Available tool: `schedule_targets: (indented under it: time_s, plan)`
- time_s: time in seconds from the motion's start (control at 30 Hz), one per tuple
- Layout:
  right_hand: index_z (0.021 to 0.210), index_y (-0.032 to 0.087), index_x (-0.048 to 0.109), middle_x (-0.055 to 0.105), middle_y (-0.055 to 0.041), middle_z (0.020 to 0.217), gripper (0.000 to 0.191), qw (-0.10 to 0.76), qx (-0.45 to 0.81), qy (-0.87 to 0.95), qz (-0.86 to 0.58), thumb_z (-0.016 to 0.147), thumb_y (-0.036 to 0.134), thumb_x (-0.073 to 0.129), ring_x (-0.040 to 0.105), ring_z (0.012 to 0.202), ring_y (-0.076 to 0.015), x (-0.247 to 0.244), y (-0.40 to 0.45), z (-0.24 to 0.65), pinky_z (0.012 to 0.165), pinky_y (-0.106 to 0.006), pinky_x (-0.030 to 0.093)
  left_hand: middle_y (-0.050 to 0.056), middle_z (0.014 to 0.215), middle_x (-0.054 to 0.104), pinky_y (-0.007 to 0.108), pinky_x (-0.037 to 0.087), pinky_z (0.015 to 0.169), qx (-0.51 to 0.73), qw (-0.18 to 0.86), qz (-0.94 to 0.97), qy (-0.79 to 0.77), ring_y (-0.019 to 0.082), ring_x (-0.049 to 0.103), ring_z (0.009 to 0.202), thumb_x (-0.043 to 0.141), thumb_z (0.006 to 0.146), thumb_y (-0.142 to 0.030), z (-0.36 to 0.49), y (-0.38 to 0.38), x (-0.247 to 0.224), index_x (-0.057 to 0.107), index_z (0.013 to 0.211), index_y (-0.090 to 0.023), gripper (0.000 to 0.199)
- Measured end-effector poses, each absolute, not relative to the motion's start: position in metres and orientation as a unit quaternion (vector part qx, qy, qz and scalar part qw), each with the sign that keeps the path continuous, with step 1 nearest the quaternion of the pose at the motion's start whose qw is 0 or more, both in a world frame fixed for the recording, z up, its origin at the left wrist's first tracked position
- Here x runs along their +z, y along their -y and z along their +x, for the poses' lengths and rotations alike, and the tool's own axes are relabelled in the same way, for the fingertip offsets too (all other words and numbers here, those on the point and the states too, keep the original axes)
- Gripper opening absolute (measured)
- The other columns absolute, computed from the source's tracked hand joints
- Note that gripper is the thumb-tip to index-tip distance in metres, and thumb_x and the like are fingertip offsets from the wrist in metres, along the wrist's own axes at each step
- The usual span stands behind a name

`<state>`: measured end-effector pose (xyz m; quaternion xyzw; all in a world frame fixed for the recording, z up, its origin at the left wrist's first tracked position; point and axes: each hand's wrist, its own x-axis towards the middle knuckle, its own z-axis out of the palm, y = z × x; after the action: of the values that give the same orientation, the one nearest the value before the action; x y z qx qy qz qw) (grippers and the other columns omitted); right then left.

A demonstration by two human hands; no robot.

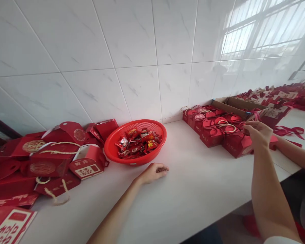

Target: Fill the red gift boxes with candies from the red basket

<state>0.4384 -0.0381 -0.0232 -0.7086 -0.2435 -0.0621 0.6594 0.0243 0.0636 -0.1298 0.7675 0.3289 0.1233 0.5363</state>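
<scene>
Nearest the camera, the person's two bare forearms enter from the lower edge, the right one below a white sleeve [282,240]. Reaching well forward, the right arm bends at the wrist, and the right hand [260,133] points left over the front red box [236,145], which stands at the near side of a close-set group on the white table [193,189]. Thumb and forefinger are close together near the box top; whether they are clamped on the ribbon or the card cannot be told. For sound handling, it is judged best to hold by the top only, since the thin card sides would probably dent under pressure, to keep the box square to its neighbours, and to keep ribbon and cord handles from snagging. Clearance from a co-worker's forearm [295,154], close on the right, also merits care. Laid diagonally across the table, the left arm ends with the left hand [155,172] just in front of a red basket [109,147] of wrapped sweets [137,144]. Its fingers curl loosely, with nothing visible between them; contact with the basket cannot be confirmed.
</scene>
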Motion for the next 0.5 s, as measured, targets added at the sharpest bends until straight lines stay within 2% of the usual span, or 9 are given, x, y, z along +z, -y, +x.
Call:
schedule_targets:
  time_s: [0.1,0.17,0.23,0.33,0.5]
  plan:
    - [0.064,0.02,0.058,0.053,0.0008,0.056,0.01,0.591,-0.052,0.215,-0.776,0.062,0.014,0.065,0.054,0.061,-0.0199,-0.019,0.034,0.436,0.074,-0.04,0.046,0.008,0.103,0.074,0.032,0.049,0.09,0.12,0.538,0.769,-0.324,0.021,0.065,0.098,0.071,0.077,-0.035,0.026,-0.063,-0.132,0.073,0.105,-0.016,0.033]
    - [0.059,0.024,0.053,0.051,-0.0005,0.055,0.016,0.48,-0.064,0.223,-0.846,0.059,0.019,0.069,0.057,0.074,-0.0279,-0.018,0.03,0.44,0.086,-0.047,0.043,0.007,0.104,0.075,0.031,0.05,0.089,0.115,0.537,0.771,-0.322,0.02,0.066,0.098,0.07,0.078,-0.032,0.025,-0.062,-0.134,0.073,0.106,-0.016,0.032]
    - [0.057,0.027,0.048,0.053,-0.0054,0.06,0.022,0.416,-0.104,0.231,-0.873,0.057,0.028,0.07,0.057,0.086,-0.0366,-0.019,0.025,0.444,0.086,-0.052,0.042,0.007,0.105,0.075,0.03,0.05,0.088,0.108,0.531,0.778,-0.318,0.02,0.066,0.098,0.069,0.079,-0.03,0.023,-0.06,-0.131,0.073,0.107,-0.017,0.031]
    - [0.061,0.028,0.05,0.06,-0.01,0.069,0.017,0.422,-0.169,0.276,-0.847,0.057,0.034,0.065,0.058,0.09,-0.0395,-0.017,0.016,0.437,0.084,-0.054,0.044,0.007,0.106,0.074,0.029,0.05,0.089,0.088,0.515,0.799,-0.299,0.019,0.066,0.099,0.066,0.082,-0.027,0.014,-0.05,-0.116,0.073,0.11,-0.017,0.031]
    - [0.072,0.028,0.063,0.07,-0.0054,0.08,0.01,0.468,-0.098,0.427,-0.767,0.063,0.033,0.063,0.065,0.081,-0.0301,-0.002,0.007,0.371,0.087,-0.046,0.046,0.007,0.107,0.073,0.028,0.051,0.086,0.07,0.466,0.832,-0.293,0.019,0.067,0.096,0.064,0.084,-0.026,-0.018,-0.022,-0.059,0.071,0.115,-0.019,0.033]
